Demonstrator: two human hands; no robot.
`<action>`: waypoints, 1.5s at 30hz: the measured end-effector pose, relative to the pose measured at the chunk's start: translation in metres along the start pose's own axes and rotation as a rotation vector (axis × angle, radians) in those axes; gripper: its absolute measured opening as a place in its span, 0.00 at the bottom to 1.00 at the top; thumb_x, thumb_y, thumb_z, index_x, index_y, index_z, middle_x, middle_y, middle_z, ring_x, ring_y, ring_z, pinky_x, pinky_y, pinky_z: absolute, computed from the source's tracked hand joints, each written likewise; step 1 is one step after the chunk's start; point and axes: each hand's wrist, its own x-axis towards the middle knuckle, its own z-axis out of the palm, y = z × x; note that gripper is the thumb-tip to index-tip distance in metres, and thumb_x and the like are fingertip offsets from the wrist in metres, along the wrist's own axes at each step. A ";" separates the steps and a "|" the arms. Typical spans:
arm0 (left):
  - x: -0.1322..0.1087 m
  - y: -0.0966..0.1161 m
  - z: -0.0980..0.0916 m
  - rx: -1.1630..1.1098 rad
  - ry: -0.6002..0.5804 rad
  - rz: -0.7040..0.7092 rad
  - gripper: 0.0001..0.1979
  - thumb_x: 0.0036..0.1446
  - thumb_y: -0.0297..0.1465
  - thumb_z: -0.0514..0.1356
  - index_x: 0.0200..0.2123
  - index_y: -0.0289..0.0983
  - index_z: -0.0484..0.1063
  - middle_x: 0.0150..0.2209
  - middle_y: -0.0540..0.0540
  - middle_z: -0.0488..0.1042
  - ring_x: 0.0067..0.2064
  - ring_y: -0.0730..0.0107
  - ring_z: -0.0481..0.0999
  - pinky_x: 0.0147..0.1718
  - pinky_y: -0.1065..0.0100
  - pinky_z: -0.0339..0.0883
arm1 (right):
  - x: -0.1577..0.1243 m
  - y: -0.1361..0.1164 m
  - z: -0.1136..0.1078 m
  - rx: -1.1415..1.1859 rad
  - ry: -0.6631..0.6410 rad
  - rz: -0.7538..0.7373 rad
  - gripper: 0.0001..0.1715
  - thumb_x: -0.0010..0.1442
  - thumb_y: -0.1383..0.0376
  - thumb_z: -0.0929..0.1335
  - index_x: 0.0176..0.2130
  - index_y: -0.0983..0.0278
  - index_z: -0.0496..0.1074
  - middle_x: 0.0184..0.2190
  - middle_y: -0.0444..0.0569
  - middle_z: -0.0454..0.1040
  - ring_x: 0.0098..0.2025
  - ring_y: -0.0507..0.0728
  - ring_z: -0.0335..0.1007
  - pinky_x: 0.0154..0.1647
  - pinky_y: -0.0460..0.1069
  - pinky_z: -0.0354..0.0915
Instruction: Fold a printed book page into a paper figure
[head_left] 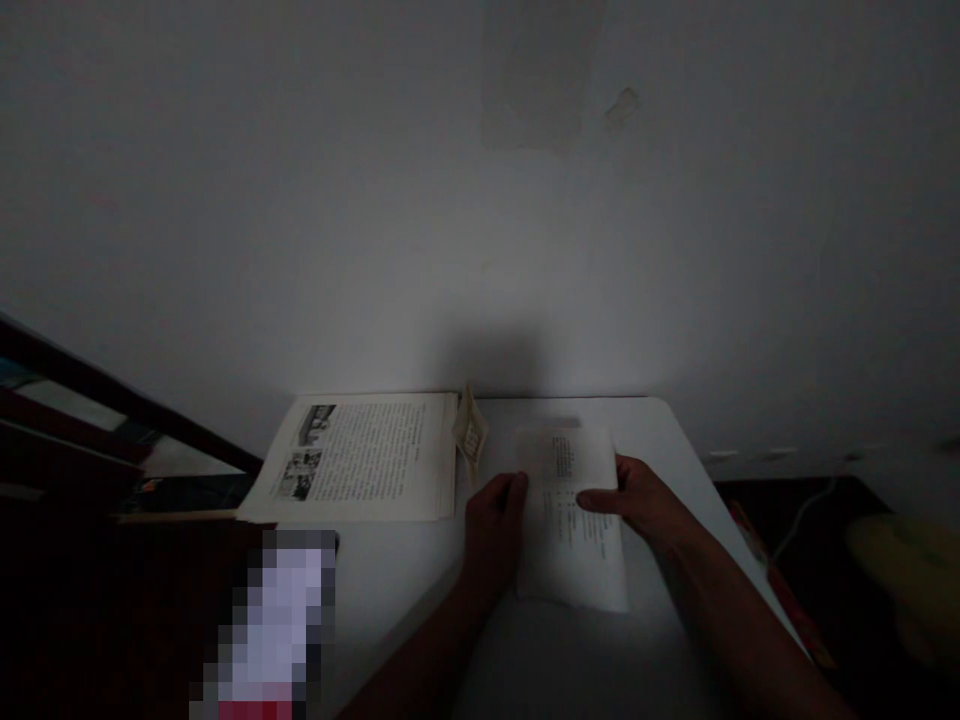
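A printed sheet of paper [571, 572] is held upright-long between my two hands over the white table. My left hand [495, 530] is closed at its left edge, with the fingers curled. On the opposite edge my right hand [637, 498] pinches the sheet, the thumb lying across the print and the other fingers behind it. Just beyond my left hand, a small folded paper piece [470, 437] with a printed mark stands on end. Beside it to the left lies a stack of printed pages [367, 450], with text and small dark pictures on top.
The white table [637, 415] stands against a pale wall [375, 200]. A pixelated, phone-like shape [277, 620] is at the table's left front. A dark rail [127, 390] runs along the left. Wall sockets [780, 454], a cable and a yellowish object [907, 570] are at the right.
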 end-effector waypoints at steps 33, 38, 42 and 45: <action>0.000 0.001 0.001 0.048 0.065 0.031 0.17 0.58 0.41 0.51 0.28 0.35 0.70 0.26 0.50 0.70 0.30 0.69 0.67 0.30 0.71 0.58 | 0.002 0.001 -0.010 0.017 -0.011 -0.063 0.20 0.42 0.66 0.75 0.38 0.64 0.74 0.33 0.48 0.78 0.36 0.58 0.74 0.44 0.56 0.66; 0.002 0.001 0.001 0.070 0.068 0.033 0.17 0.58 0.41 0.51 0.28 0.35 0.69 0.24 0.50 0.69 0.29 0.70 0.67 0.29 0.71 0.57 | 0.002 0.002 -0.020 0.024 0.053 -0.040 0.15 0.41 0.66 0.75 0.33 0.65 0.75 0.28 0.47 0.78 0.32 0.56 0.74 0.37 0.53 0.67; 0.003 0.003 -0.001 0.066 0.072 0.031 0.18 0.58 0.42 0.51 0.27 0.35 0.69 0.24 0.50 0.69 0.29 0.69 0.67 0.28 0.70 0.58 | 0.001 -0.002 -0.026 0.028 0.094 -0.017 0.15 0.39 0.66 0.76 0.30 0.65 0.75 0.25 0.47 0.77 0.26 0.54 0.72 0.29 0.50 0.66; 0.003 0.003 -0.001 0.057 0.061 0.036 0.18 0.58 0.42 0.51 0.28 0.34 0.70 0.25 0.49 0.70 0.29 0.69 0.67 0.29 0.69 0.59 | 0.002 -0.003 -0.028 0.032 0.115 -0.005 0.17 0.37 0.66 0.77 0.30 0.65 0.74 0.23 0.46 0.76 0.24 0.54 0.71 0.26 0.50 0.66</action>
